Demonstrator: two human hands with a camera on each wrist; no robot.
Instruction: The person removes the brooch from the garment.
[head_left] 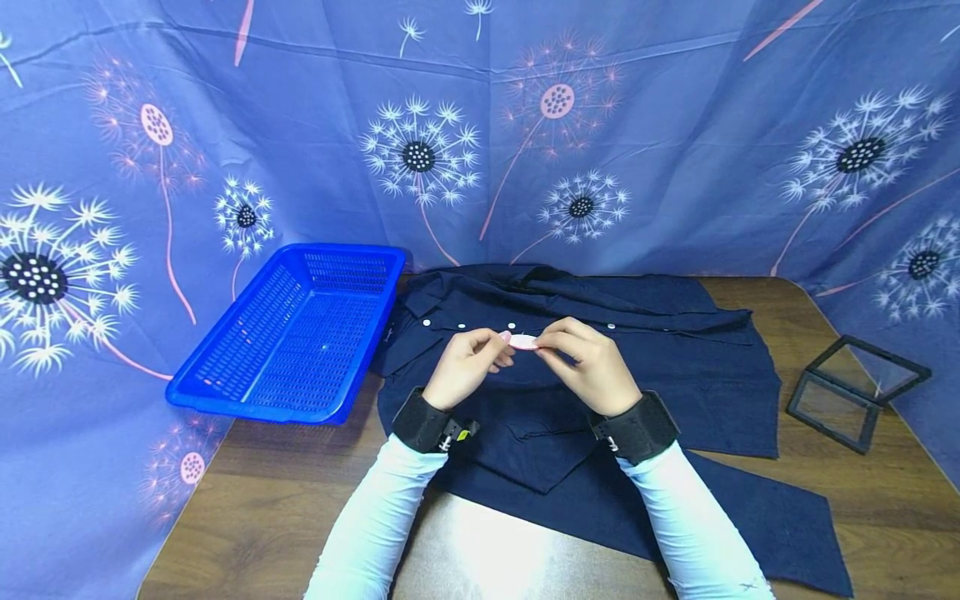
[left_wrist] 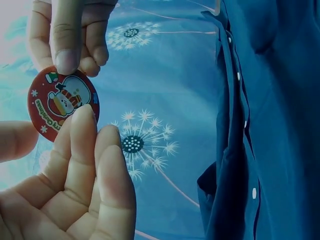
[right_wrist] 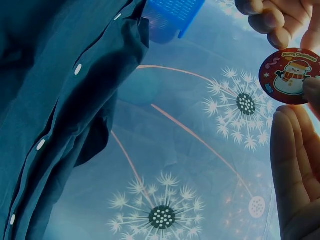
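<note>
From the head view, both hands meet over a dark navy shirt (head_left: 592,367) spread on the wooden counter (head_left: 262,508), and between them sits a small round badge (head_left: 522,341), raised just above the cloth. The left hand (head_left: 467,364) and the right hand (head_left: 588,364) each pinch one edge of it with fingertips and thumb. A blue basket (head_left: 296,333) stands to the left, touching the shirt's edge, and a black-framed glass box (head_left: 855,392) lies well apart on the right. In the left wrist view the badge (left_wrist: 62,102) shows its printed face, red with a snowman, nipped at its lower rim by the left hand's fingers (left_wrist: 82,135) while the other hand's fingers (left_wrist: 67,37) grip the top rim. In the right wrist view the badge (right_wrist: 291,76) is again held at opposite edges, the right hand's fingers (right_wrist: 292,155) straight below it. It looks light, thin and fairly stiff, with a possibly slick face, so a rim hold seems the surest; the shirt is soft and limp.
</note>
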